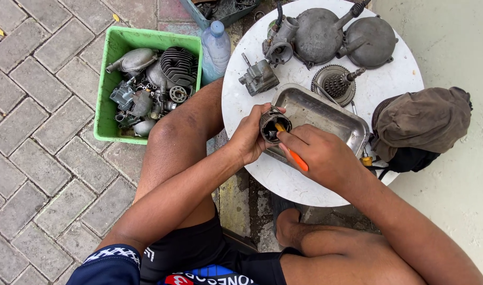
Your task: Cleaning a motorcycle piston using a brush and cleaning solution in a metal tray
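Over the round white tabletop [283, 179], the left hand [248, 138] grips a piston [273, 124] while the right hand [322, 154] pinches an orange tool [296, 158] into it, above a steel tray [326, 117]; engine covers [336, 34] and a green crate [108, 95] crowd nearby.

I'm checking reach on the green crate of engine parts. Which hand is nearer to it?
Left. The left hand, holding the piston, lies on the side of the green crate; the right hand, holding an orange-handled tool, is farther away.

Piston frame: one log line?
left hand: holds piston | right hand: orange tool tip inside piston | over metal tray | on white table
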